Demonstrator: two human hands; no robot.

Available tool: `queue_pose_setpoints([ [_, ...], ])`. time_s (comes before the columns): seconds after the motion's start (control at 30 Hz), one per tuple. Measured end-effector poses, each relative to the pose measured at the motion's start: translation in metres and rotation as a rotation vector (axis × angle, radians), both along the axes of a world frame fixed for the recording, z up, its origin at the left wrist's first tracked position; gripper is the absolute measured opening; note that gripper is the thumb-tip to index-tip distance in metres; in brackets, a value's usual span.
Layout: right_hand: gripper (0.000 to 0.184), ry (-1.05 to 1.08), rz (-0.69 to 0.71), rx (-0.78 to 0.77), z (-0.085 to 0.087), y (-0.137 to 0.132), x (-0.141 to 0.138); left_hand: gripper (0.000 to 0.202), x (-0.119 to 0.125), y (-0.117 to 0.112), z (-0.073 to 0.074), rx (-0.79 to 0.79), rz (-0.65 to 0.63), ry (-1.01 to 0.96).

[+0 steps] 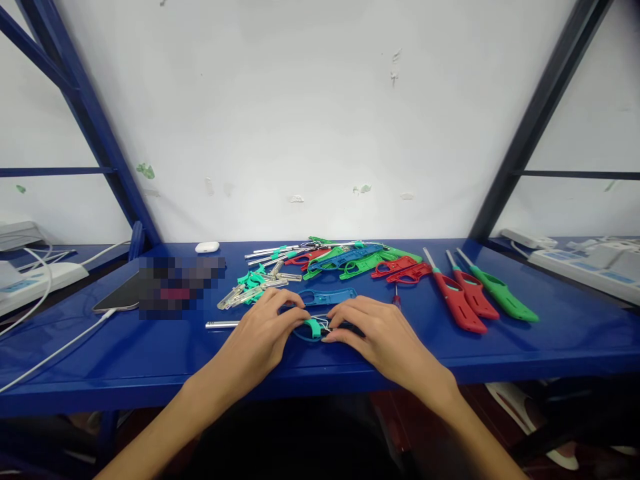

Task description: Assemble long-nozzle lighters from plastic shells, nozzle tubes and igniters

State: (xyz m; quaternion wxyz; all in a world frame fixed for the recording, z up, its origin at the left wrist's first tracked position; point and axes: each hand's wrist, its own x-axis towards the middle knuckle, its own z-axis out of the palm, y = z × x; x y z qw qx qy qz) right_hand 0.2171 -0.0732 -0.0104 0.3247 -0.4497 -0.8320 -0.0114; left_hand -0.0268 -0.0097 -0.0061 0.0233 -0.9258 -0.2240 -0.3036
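A partly assembled blue utility lighter lies at the table's front, between my two hands. Its silver metal tube (221, 325) sticks out to the left past my left hand (274, 319). The fingers of that hand are closed on the lighter near its teal trigger (313, 328). My right hand (367, 325) pinches the lighter's other end, where thin white wires (324, 323) show beside the trigger. Fingers hide much of the blue shell under them. Just behind lies a loose blue half shell (330, 296).
Teal triggers and clear fuel tanks (260, 289) are heaped at left. Behind are red, green and blue shells (363, 259) and metal tubes (270, 253). A screwdriver (397, 297) and several finished lighters (457, 300) lie right. A cabled phone (120, 293) and white case (207, 247) are left.
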Motion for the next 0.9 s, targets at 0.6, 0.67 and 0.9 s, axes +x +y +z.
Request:
queue_pose_setpoints([
  [0.6,0.013,0.016,-0.032,0.008,-0.0005,-0.0019,-0.0030,0.029,-0.0010,0.0007,-0.0044,-0.093,-0.015,-0.038],
  [0.67,0.012,0.013,-0.037,0.011,-0.0002,-0.0018,-0.0033,0.028,-0.0009,0.0002,-0.0043,-0.091,-0.010,-0.039],
  [0.9,0.012,-0.008,-0.044,0.036,-0.0006,-0.0010,-0.0033,0.028,-0.0012,-0.0002,-0.0038,-0.078,-0.023,-0.046],
])
